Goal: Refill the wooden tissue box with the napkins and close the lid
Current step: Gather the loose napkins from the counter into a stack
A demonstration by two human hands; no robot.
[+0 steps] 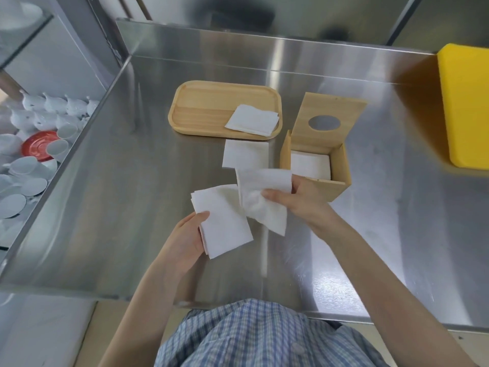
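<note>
Nearby, a wooden tray (201, 107) with napkins (252, 120) and a yellow board (465, 102) lie on the steel desk (132, 168). Left hand (185, 239) clamps a napkin stack (222, 223); right hand (299, 200) pinches one napkin (262, 197) just beside the open tissue box (336, 186), lid (328, 120) upright.

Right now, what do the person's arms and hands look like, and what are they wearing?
Both arms are bare from elbow to fingertips: no sleeves reach the forearms. The left hand and right hand wear no gloves, and no rings, watch or bracelets show. The only clothing in view is a blue-and-white checked shirt with buttons, at the bottom of the picture.
</note>
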